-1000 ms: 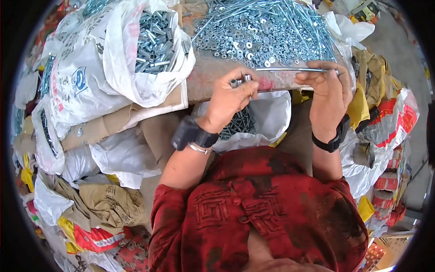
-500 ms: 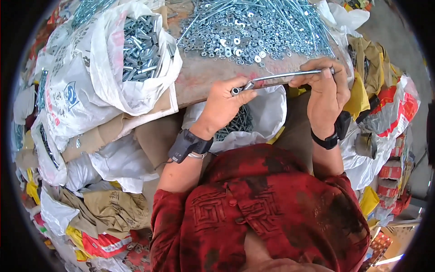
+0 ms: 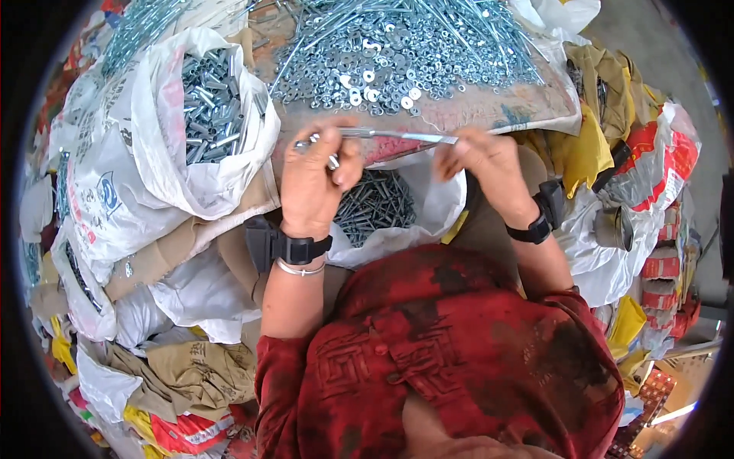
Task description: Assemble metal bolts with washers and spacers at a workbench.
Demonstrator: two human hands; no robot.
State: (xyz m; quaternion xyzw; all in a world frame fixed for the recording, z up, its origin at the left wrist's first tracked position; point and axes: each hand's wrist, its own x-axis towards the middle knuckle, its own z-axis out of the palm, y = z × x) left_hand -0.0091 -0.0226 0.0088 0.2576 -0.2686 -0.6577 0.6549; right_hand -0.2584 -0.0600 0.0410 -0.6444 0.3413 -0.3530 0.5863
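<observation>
My left hand is closed around short metal sleeves and the left end of a thin metal rod. The rod lies nearly level above the table's near edge, slightly smeared by motion. At its right end, my right hand pinches it between thumb and fingers; the lower fingers are blurred. Below the rod, between my hands, an open white bag holds many dark metal fasteners.
Washers and nuts lie heaped on the table with long thin rods. To the left stands a white woven sack full of metal sleeves. Yellow bags and a metal can are at the right.
Both hands have shifted left with the rod, and my right hand has come lower. The left hand has turned, its fingers now curled upward around the sleeves. The whole view has shifted slightly.
</observation>
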